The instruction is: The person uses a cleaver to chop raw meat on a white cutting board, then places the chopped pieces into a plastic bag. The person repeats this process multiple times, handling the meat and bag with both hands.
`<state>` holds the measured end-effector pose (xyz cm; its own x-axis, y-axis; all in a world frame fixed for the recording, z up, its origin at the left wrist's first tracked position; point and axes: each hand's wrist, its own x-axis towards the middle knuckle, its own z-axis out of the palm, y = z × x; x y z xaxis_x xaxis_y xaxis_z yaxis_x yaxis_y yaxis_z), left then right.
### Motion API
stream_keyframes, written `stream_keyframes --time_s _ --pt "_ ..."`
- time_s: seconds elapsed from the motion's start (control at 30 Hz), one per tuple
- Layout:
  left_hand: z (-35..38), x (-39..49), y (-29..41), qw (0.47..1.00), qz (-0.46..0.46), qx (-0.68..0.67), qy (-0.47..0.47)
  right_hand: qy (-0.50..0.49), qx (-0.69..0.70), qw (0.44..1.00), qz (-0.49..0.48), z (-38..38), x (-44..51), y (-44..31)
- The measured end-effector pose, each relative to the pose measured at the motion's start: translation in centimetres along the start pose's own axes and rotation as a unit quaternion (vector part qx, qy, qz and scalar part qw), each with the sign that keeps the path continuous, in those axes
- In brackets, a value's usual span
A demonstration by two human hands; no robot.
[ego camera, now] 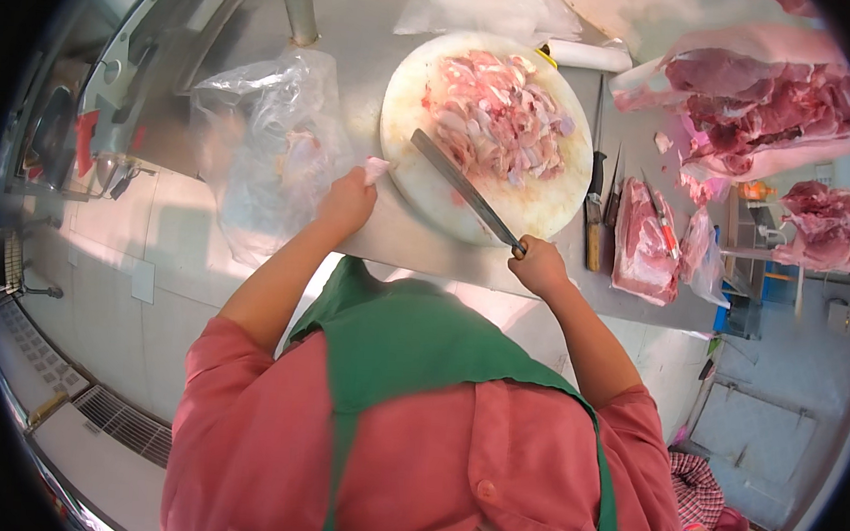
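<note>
My right hand (538,265) grips the handle of a cleaver (466,188), whose blade reaches up and left over the front of a round white cutting board (418,199). On the board lies a heap of chopped raw meat (503,117). Left of the board, my left hand (349,199) is closed around a small pale pink piece of meat (375,169). Beside that hand a clear plastic bag (257,146) with some pieces inside rests at the counter's front edge, partly hanging over it.
Right of the board lie a sharpening steel (595,174), knives (593,236) and a slab of raw pork (642,242). A large pork side (756,103) fills the far right. Plastic bags (484,6) lie behind the board. A metal post (297,6) stands at back left. Another person (708,524) is at lower right.
</note>
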<state>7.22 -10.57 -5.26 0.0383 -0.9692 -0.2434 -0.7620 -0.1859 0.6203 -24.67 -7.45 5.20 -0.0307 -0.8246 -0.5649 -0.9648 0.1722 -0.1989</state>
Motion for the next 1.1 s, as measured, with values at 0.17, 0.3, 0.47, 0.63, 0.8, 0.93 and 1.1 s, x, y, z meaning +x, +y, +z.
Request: stream_keyframes --time_s 0.17,0.3,0.47,0.63,0.8,0.93,1.1 --pt "-0.9 2.9 0.6 0.993 0.032 -0.109 0.023 0.051 0.035 0.998 -0.033 -0.3 2.3 0.0" --pt "0.4 8.4 3.5 0.99 0.037 -0.124 0.049 0.037 0.233 0.971 0.035 -0.6 5.0 -1.0" --pt "3.2 12.4 7.7 0.972 0.183 -0.125 0.076 0.049 0.342 0.938 0.031 -1.2 7.5 -1.9" --pt "-0.8 5.1 8.3 0.931 0.326 -0.106 0.126 0.034 0.318 0.947 0.02 -1.5 9.0 -1.5" --pt "-10.5 -1.7 0.4 0.923 0.193 -0.314 0.113 0.023 0.316 0.948 0.013 -1.4 9.3 -0.6" --pt "-11.9 -1.4 -6.2 0.981 -0.075 -0.177 0.033 0.01 0.327 0.945 0.0 -1.5 9.5 -0.4" --pt "-6.2 -0.9 -7.9 0.982 0.058 0.132 -0.124 0.007 0.308 0.951 -0.001 -1.6 9.4 -0.7"
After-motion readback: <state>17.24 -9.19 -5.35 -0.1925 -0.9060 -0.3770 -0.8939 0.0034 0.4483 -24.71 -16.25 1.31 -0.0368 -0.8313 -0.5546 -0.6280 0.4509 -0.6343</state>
